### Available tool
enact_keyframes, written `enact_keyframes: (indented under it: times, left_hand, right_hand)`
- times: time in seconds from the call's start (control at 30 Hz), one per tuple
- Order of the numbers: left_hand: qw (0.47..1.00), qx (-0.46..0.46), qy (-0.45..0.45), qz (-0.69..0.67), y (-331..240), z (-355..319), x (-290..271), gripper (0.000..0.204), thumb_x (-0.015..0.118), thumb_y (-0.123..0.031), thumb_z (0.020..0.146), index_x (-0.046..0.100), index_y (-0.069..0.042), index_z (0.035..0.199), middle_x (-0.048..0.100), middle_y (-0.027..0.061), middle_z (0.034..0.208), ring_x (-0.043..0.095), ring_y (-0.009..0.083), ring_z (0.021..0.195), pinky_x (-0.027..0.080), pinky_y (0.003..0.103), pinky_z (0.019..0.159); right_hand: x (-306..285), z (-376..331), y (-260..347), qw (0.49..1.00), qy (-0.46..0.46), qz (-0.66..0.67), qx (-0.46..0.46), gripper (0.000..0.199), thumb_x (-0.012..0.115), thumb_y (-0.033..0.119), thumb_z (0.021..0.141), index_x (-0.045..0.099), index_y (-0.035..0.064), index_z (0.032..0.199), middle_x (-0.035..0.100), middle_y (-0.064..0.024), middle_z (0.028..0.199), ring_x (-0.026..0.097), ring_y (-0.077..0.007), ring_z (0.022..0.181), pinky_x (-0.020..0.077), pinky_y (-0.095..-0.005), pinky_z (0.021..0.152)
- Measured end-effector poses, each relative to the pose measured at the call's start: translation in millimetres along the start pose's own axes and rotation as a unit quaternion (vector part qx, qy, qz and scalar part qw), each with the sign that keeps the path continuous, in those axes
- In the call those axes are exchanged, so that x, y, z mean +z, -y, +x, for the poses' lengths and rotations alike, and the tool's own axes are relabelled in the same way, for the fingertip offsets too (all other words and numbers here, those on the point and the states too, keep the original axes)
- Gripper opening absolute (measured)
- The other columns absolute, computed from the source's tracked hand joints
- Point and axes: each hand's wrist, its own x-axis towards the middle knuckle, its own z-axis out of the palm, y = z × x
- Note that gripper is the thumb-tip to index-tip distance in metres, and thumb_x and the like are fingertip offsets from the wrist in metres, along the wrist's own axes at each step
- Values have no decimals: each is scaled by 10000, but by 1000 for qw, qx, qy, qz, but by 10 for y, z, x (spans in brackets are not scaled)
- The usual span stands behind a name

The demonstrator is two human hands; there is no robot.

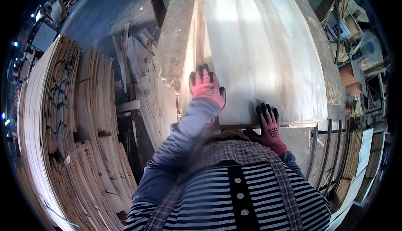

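- Workshop floor (109, 15) runs open at upper left; dark, curved edges cut off the surroundings, and the clutter there is hard to make out.
- Tall stack of thin wood sheets (63, 101) at left, cut off below.
- Tabletop (172, 49), showing as bare margins on both sides of the pale sheet.
- Pale wood sheet (259, 51) on it, far end cut off by the upper edge, near edge close to the person's body.
- Narrow wood strip (196, 42) along its left side, lower part hidden by a hand.
- Left hand (207, 86), gloved, open, fingers spread over the strip.
- Right hand (269, 128), gloved, open, fingers on the sheet's near edge; small dark printing on its glove.
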Motion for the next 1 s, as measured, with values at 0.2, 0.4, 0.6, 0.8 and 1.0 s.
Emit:
enact_keyframes:
  times: [0.2,0.4,0.6,0.8,1.0]
  left_hand:
    - [852,21,82,-516,-147,-31,-124,535,395,-342,842,308,-26,1264,286,195,1305,326,305,1179,232,358,996]
    - [927,-24,-4,-375,244,-162,329,639,560,-288,759,300,59,1228,305,334,1210,373,467,1072,322,455,922]
    - [960,-124,11,-250,69,-357,522,834,625,-459,668,298,82,1211,304,323,1221,335,445,1111,292,470,935]
    - [957,-100,114,-246,255,-309,682,865,625,-364,666,164,-6,1304,262,221,1306,262,337,1207,229,385,991]
    - [957,-48,50,-283,288,-197,595,819,612,-324,682,180,-10,1302,375,182,1247,361,315,1144,262,379,955]
  right_hand:
    - [73,29,-289,989,-100,-4,-109,723,638,376,611,403,-18,1170,334,-211,1251,306,-370,1161,206,-520,968]
    - [-571,710,-220,999,-6,13,46,717,692,241,581,393,87,1214,386,-186,1229,390,-374,1108,329,-440,925]
    - [-460,2032,-624,996,-72,19,47,590,590,297,710,376,119,1230,402,-155,1233,393,-308,1125,321,-396,940]
    - [-181,3441,-1102,985,-168,8,37,545,526,275,764,342,103,1247,389,-154,1241,349,-297,1160,263,-413,969]
    - [-86,3382,-644,967,-221,-126,-27,556,480,357,771,360,63,1228,386,-172,1204,325,-324,1138,208,-453,976]
